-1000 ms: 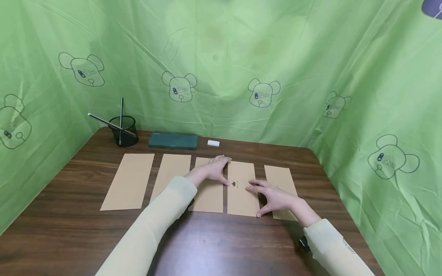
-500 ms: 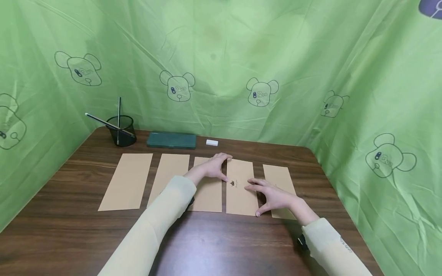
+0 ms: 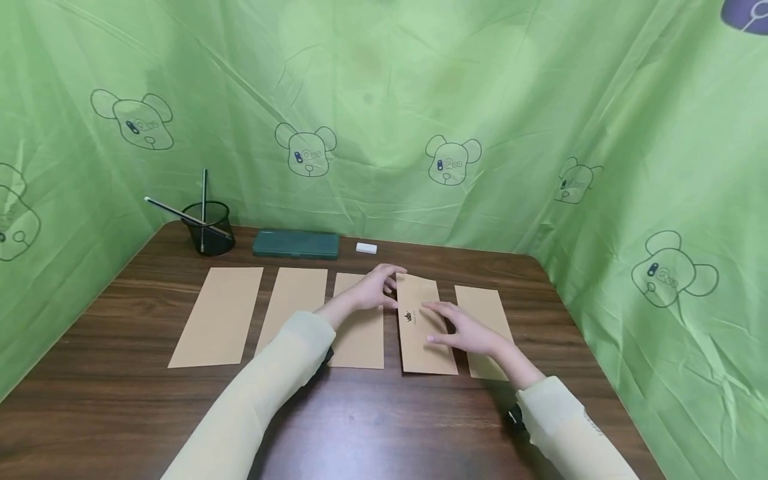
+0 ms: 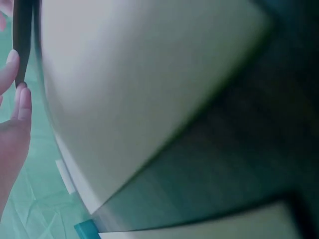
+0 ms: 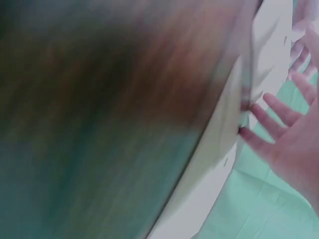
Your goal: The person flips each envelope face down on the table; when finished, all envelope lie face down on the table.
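A brown paper envelope (image 3: 423, 350) with a small dark crown print lies fourth from the left in a row of several such envelopes. My left hand (image 3: 375, 288) pinches its left edge near the far corner; that side is lifted and the envelope tilts. In the left wrist view, thumb and fingers of the left hand (image 4: 17, 127) close on the envelope's edge (image 4: 22, 42). My right hand (image 3: 471, 331) hovers over the envelope's right side, fingers spread. Whether its fingertips touch the paper is hard to tell. The right wrist view shows the right hand (image 5: 294, 142) with extended fingers.
Other envelopes lie flat to the left (image 3: 219, 317) and right (image 3: 486, 313). Behind them stand a black mesh pen cup (image 3: 210, 230) with pencils, a dark green case (image 3: 296, 245) and a white eraser (image 3: 366, 248). Green curtain (image 3: 372, 120) surrounds the wooden table (image 3: 360, 427).
The crown-printed envelope's left edge has come up and its near end has shifted slightly right. My left fingers have closed on that edge. The right thumb has left the near right corner and moved inward.
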Demonstrator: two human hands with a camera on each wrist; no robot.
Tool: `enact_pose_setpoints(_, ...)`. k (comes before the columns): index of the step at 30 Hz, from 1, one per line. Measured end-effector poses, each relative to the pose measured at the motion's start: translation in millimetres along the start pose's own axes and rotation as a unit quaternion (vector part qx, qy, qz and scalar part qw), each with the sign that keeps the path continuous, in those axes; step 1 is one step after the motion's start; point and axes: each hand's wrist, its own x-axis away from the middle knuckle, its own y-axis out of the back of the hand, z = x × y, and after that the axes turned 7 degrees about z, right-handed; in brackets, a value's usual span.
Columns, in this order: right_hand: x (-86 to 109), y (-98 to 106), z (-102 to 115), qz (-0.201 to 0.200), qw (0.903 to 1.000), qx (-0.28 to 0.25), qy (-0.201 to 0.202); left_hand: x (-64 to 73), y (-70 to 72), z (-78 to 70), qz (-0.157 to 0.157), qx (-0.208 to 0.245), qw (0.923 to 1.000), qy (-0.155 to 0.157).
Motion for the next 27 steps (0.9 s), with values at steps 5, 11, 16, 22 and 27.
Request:
enact_pose_setpoints(5, -11.1, 1.5, 11.9, -0.032, 0.9981, -0.041, -0.033, 0.3, 2.3, -8.1, -0.028, -0.011, 0.9994, -0.020)
enact_pose_setpoints(11, -18.9, 3.8, 25.9, -0.038, 0.9918, -0.102, -0.068, 2.2, 2.3, -17.4, -0.054, -0.025, 0.9978, -0.030)
enact_pose_setpoints(16, -21.2, 6.2, 33.6, -0.063, 0.9812, -0.152, -0.100, 1.5, 0.9, -26.5, -0.075, -0.016, 0.9956, -0.053)
enact_pose_setpoints(22, -20.7, 11.6, 38.0, -0.080, 0.9785, -0.167, -0.091, -0.1, -0.6, -37.5, -0.084, -0.033, 0.9929, -0.078)
enact_pose_setpoints(27, -19.0, 20.9, 48.9, -0.090, 0.9845, -0.142, -0.049, 0.6, 1.1, -44.5, -0.093, -0.052, 0.9912, -0.079)
